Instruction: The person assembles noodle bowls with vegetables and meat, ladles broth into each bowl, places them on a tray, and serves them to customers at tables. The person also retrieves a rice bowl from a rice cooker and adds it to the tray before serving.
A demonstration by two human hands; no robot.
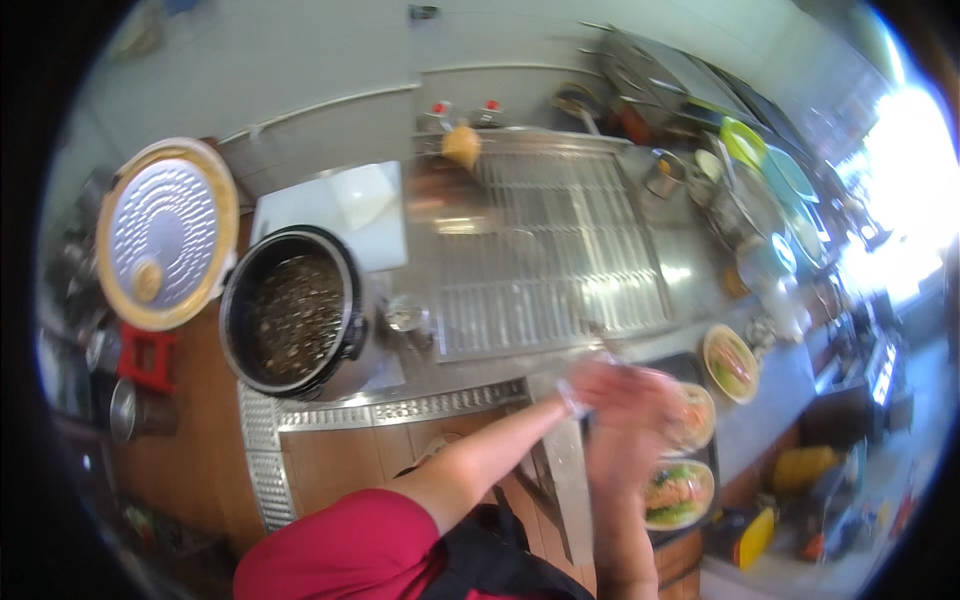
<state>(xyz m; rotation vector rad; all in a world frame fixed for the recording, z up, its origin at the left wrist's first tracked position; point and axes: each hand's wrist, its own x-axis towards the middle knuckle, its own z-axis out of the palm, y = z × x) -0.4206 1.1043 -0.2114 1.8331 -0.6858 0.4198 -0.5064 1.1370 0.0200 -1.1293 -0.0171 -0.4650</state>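
Both hands are blurred and close together at the lower right of centre, over the edge of a black tray [679,366]. Something clear, like plastic, shows around my left hand [600,382], and a pale band circles its wrist. My right hand [645,405] overlaps it beside an oval bowl of food [696,420] with orange topping. What the fingers hold, if anything, cannot be made out. A second bowl [679,495] with greens and orange pieces lies on the tray nearer to me. A third bowl [731,364] with pink and green food stands beyond the tray.
A deep pot [296,322] of dark liquid with solid bits stands left on the steel counter, near a white board [330,210]. A ridged metal plate [555,247] spans the middle. Basins [787,172] and containers crowd the right. A perforated round lid [165,232] is far left.
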